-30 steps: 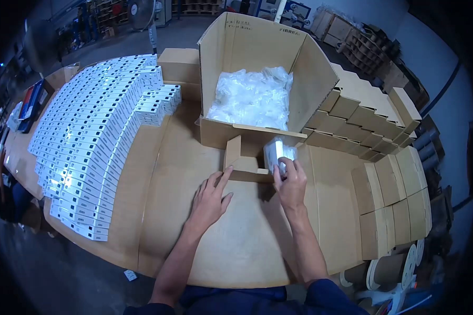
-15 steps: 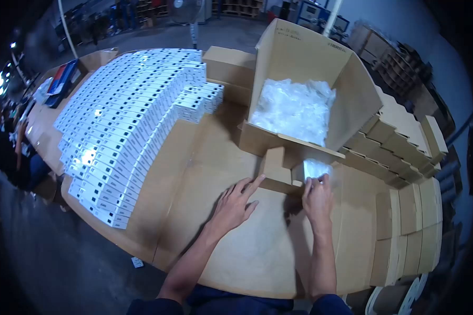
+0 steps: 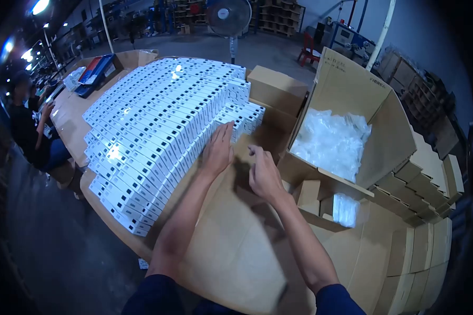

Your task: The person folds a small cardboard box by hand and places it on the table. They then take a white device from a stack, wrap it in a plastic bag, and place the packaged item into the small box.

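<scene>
My left hand (image 3: 218, 150) lies with its fingers stretched out along the near end of the stacked white pieces (image 3: 157, 126), fingertips at the shorter rows. These pieces are thin, box-like units with small dark squares, packed in long rows. Just right of it, my right hand (image 3: 266, 174) hovers over the cardboard with fingers loosely bent and nothing visible in them. Nearest to that hand is a small open carton (image 3: 310, 202) with a cardboard insert. A clear plastic packet (image 3: 345, 210) sits in its right side.
A large open carton (image 3: 389, 121) holds a heap of clear plastic bags (image 3: 331, 139). Folded cardboard boxes (image 3: 423, 241) are stacked on the right. A fan (image 3: 229, 16) stands behind the table. Another person (image 3: 34, 123) sits at the far left beside a blue-red tray (image 3: 94, 76).
Both hands have moved left and away from the small carton to the white stack. My right hand has left the plastic packet in the carton. The view has turned left.
</scene>
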{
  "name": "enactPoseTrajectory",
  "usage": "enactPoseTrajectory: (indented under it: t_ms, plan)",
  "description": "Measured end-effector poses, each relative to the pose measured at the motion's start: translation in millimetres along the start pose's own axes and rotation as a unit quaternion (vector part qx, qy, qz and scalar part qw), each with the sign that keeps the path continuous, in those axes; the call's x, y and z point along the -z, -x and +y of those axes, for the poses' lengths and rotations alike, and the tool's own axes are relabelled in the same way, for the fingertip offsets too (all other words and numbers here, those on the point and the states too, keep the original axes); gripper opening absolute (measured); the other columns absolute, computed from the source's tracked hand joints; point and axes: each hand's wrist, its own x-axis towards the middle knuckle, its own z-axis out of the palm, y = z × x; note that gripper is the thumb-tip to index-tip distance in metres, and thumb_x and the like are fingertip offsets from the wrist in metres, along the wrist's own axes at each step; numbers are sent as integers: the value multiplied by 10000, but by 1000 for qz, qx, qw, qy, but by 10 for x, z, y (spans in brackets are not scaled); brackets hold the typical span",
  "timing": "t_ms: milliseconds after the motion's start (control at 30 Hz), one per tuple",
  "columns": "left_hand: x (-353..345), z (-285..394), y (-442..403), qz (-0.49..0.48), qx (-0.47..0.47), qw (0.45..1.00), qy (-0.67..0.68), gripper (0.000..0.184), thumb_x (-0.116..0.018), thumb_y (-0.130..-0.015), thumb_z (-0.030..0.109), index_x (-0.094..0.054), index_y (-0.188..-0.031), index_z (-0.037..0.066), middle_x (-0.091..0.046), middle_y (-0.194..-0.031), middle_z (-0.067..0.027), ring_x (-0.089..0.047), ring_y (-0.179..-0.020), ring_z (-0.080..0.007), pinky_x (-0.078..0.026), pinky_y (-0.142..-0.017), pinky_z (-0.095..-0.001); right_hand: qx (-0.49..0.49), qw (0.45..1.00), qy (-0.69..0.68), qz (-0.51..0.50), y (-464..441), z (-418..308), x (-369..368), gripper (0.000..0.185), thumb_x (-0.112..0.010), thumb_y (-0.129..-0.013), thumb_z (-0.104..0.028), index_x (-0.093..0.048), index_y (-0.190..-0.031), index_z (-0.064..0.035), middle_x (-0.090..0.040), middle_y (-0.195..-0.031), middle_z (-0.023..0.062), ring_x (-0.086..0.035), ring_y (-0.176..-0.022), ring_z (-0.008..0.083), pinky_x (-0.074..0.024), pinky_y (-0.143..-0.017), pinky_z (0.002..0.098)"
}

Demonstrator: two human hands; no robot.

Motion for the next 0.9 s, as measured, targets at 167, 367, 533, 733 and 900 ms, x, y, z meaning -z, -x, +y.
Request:
enactPoseTrajectory:
  t_ms: [167, 367, 533, 733, 900]
  plan:
    - [-30, -113, -47, -7, 24, 1000, -3, 745, -644, -823, 2, -375, -1517, -18, -530, -1404, -259, -481, -1344, -433, -405, -1119, -495, -57, 997, 14, -55, -693, 411, -463, 462, -536, -840, 33, -372, -1270, -14, -616, -1213, 305, -537, -1169, 482, -480, -971, 544]
    - [-43, -214, -8, 25, 7, 1000, -13, 672, -601, -839, -52, -471, -1491, 42, -579, -1279, -205, -547, -1240, -384, -459, -1037, -473, -41, 995, 41, -85, -930, 544, -621, 477, -543, -847, 8, -370, -1290, -30, -609, -1256, 308, -527, -1201, 491, -482, -976, 549]
    - [-49, -288, -2, 9, 30, 998, -56, 424, -629, -832, 12, -685, -1248, 71, -596, -1164, -92, -574, -1145, -283, -482, -939, -420, -80, 989, 29, -119, -933, 519, -617, 517, -552, -844, -5, -367, -1326, -30, -602, -1266, 311, -515, -1227, 497, -475, -991, 543]
    - [372, 162, 113, 93, 8, 996, -5, 358, -751, -728, -52, -716, -1073, 40, -596, -1072, -125, -586, -1065, -330, -498, -889, -443, -166, 979, -108, -46, -605, 238, -267, 626, -614, -920, -150, -338, -1477, -77, -623, -1190, 356, -650, -1071, 472, -528, -904, 522]
    - [754, 900, 216, 152, -97, 983, 26, 404, -788, -715, -43, -726, -1103, 54, -590, -1091, -110, -594, -1074, -353, -532, -899, -444, -202, 824, -511, -138, -137, -233, 488, 500, -588, -1054, -291, -421, -1504, -150, -585, -950, 42, -566, -818, 101, -539, -641, 262]
